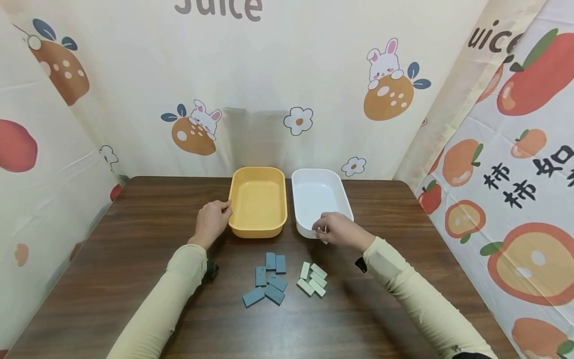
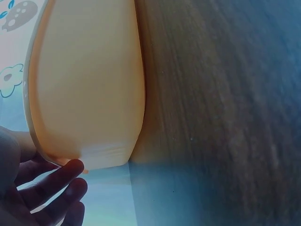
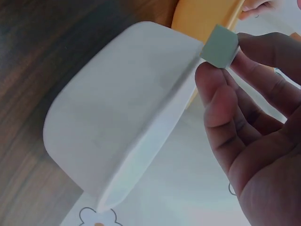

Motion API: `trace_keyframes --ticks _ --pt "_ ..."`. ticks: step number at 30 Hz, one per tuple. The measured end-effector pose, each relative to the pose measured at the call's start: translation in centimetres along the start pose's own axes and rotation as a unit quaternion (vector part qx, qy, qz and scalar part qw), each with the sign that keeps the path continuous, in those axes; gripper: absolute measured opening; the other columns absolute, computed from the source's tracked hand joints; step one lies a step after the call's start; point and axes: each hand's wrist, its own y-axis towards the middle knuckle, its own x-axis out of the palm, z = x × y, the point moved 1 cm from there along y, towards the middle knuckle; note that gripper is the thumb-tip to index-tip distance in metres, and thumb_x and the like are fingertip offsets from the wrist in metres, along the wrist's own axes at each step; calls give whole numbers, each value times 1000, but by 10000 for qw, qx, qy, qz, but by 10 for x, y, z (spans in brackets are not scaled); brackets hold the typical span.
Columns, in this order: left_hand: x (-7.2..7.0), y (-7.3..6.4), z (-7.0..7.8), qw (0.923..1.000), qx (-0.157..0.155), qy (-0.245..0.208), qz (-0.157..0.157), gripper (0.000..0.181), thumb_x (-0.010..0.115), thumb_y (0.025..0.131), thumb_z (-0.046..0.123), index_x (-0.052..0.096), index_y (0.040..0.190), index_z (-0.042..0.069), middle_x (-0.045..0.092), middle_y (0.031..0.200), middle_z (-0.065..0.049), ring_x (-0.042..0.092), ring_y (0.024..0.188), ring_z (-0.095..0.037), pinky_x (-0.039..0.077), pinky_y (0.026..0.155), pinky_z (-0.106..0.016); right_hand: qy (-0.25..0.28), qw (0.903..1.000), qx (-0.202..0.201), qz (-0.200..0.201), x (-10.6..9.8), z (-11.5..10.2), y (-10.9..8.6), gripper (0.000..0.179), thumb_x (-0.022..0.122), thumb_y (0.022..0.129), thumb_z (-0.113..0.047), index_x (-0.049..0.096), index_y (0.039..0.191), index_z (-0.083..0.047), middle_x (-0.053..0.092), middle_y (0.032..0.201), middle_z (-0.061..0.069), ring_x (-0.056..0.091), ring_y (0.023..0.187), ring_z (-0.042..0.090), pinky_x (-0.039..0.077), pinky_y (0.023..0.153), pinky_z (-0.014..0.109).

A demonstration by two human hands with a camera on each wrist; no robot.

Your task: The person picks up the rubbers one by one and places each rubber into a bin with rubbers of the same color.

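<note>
a small block point(image 3: 219, 47), pale green with flat faces and crisp edges, is held up at the near rim of a white bin point(image 1: 320, 192). the right hand point(image 1: 338, 232) pinches it between thumb and fingertips; whether block and rim touch is hard to tell. the left hand point(image 1: 211, 222) grips the left rim of a yellow bin point(image 1: 257, 204), its fingers loosely bent along the outside wall. both bins (rounded at the corners, side by side with a slim gap) stand toward the far edge of a dark wood-grain table point(image 1: 134, 224). nearer the person lie six blue-gray blocks point(image 1: 260, 276) in a loose cluster and, to their right, five pale green blocks point(image 1: 306, 287). behind hangs a cream cloth point(image 1: 278, 60) printed with rabbits and fruit.
</note>
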Motion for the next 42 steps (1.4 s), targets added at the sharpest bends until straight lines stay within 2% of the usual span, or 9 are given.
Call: trace_keyframes --ticks 5,10,17,27,33,37,42 --pt "0 0 -2 10000 1 -13 -22 30 58 92 12 69 118 2 72 109 -19 56 64 -26 44 61 -38 -67 9999 21 84 -8 1 3 16 66 88 -8 75 99 -2 64 81 3 53 67 5 45 62 19" --pt "1 0 -2 10000 -53 -24 -65 30 58 92 13 69 119 2 71 111 -20 56 65 -26 45 63 -39 -42 9998 168 105 -13 3 7 17 67 87 -9 75 101 -2 67 84 5 56 70 9 46 63 21" --pt "0 -1 -2 9998 -146 -55 -114 31 58 93 14 68 120 3 71 112 -19 51 61 -23 40 59 -32 158 9990 370 168 -18 10 15 18 67 88 -10 75 102 -1 65 81 5 59 72 12 48 63 23" --pt "1 -2 -2 9999 -128 -46 -100 31 57 93 14 68 120 4 71 111 -19 59 73 -29 48 71 -45 392 9956 829 215 -14 22 27 19 68 88 -13 75 103 -2 66 82 5 58 73 14 47 65 25" --pt "1 -2 -2 9999 -109 -40 -87 31 57 92 14 69 119 3 72 109 -19 55 67 -27 46 66 -42 352 9954 859 243 -6 31 33 19 68 88 -12 76 101 -2 67 81 7 57 74 15 46 65 26" --pt "1 -2 -2 9999 -102 -31 -68 31 57 92 14 69 119 3 72 110 -19 57 69 -27 47 67 -43 289 9945 992 164 -2 35 38 19 67 88 -12 76 102 -2 68 83 7 57 75 16 46 67 27" --pt "1 -1 -2 9999 -125 -66 -60 31 57 92 14 69 119 4 72 111 -18 58 70 -27 47 69 -43 453 9901 1330 -35 1 38 44 21 67 89 -13 74 105 -2 72 92 10 61 80 17 50 71 30"
